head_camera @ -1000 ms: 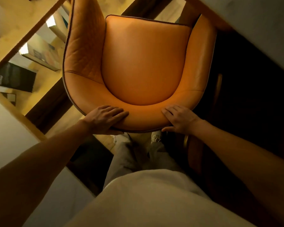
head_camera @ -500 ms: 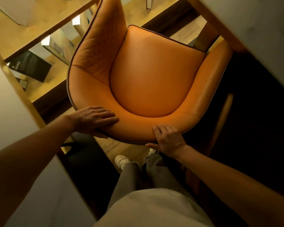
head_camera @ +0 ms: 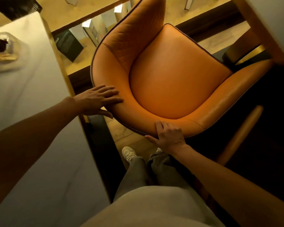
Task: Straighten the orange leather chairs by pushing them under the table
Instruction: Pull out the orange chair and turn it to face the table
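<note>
- Chair (head_camera: 179,86), orange leather, seen from above; curved back rim runs between both hands, seat cushion just beyond them.
- Left hand (head_camera: 97,100) lies flat on chair's back rim at its left bend; fingers (head_camera: 111,95) spread apart over the top of the leather, thumb tucked below the outer edge. Loose hold, not a tight clamp.
- Right hand (head_camera: 168,136) grips the rim at the rear centre: fingers folded over the top, thumb stretched out under the dark piped edge. Hand is closed around the rim.
- Left armrest, quilted on its inner face, rises away from the left hand toward the top of view.
- Right armrest reaches away from the right hand to a pale table (head_camera: 272,15), where its tip meets the wooden edge; cannot tell whether it goes under.
- 2nd pale tabletop (head_camera: 31,112) sits just outside the left hand, wooden edge beside the wrist; blurred glass item (head_camera: 2,49) far up it.
- Below the right hand: grey trousers, 1 white shoe (head_camera: 129,154) on wood floor.
- Dark floor fills the area to the right of the right forearm.
</note>
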